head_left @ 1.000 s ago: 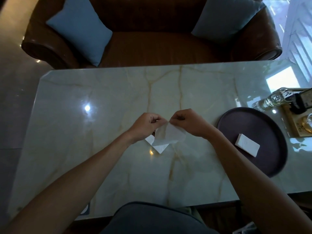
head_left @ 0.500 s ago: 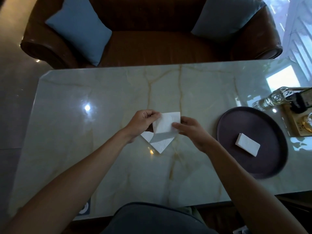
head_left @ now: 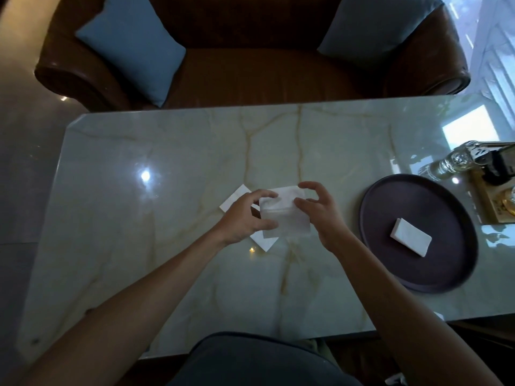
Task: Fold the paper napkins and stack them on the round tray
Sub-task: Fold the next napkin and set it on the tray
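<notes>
Napkin (head_left: 284, 214) half-folded, held just above the spare napkins (head_left: 237, 200) left of the round tray (head_left: 390, 196), left hand (head_left: 245, 218) pinching its edge, right hand (head_left: 320, 210) loosely curled beside it; corners should square up before creasing.

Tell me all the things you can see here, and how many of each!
napkin being folded: 1, white, held between both hands
napkins underneath: count unclear, white, flat on table below the hands
folded napkin: 1, white, on the tray
round tray: 1, dark, right side of table
table: 1, pale marble with tan veins
sofa: 1, brown, behind table
cushions: 2, blue, at sofa ends
glass bottle: 1, clear, far right
wooden holder: 1, tan, right edge
left hand: 1, grips napkin
right hand: 1, fingers spread at napkin edge
</notes>
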Tool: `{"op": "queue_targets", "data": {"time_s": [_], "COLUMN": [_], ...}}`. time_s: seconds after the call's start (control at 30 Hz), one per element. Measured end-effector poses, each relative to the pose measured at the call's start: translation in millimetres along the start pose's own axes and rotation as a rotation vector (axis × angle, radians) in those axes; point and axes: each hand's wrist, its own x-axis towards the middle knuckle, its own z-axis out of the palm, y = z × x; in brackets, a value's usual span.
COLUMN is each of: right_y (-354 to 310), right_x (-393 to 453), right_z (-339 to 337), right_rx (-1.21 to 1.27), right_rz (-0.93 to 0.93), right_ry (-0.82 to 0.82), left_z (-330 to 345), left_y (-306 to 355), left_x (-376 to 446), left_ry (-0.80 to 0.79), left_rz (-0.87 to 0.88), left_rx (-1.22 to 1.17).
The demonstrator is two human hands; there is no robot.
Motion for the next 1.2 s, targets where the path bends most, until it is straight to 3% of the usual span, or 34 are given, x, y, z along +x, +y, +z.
{"op": "queue_targets", "data": {"time_s": [0.1, 0.23, 0.4, 0.63, 0.77, 1.0, 1.2], "right_y": [-1.2, -3.8, -6.0, 2.4, -5.9, -20.2, -27.0], "right_x": [1.7, 3.3, 3.0, 6.0, 4.1, -2.0, -3.4], "right_z": [-1.3, -6.1, -9.3, -7.9, -4.0, -10.6, -37.1], "right_rx": [-0.024, -0.086, -0.316, -0.86, -0.855, -0.821, -0.796], "right_rz": [-0.035, -0.048, -0.094, -0.451, -0.385, -0.349, -0.361], "right_ry": [-0.03, -0.111, -0.21, -0.107, -0.223, -0.259, -0.253], "left_z": [3.0, 1.5, -2.3, -6.1, -8.6, -9.6, 4.4], "left_y": [-1.1, 0.4, -7.1, -9.2, 1.2, 20.1, 32.7], "left_x": [2.3, 1.0, 2.6, 2.7, 1.7, 11.6, 23.5], "left_ry": [0.04, 0.142, 0.154, 0.117, 0.021, -0.053, -0.086], "left_rz": [0.054, 0.06, 0.088, 0.129, 0.1, 0.1, 0.042], "left_rx": [0.174, 0.182, 0.259, 0.292, 0.298, 0.356, 0.141]}}
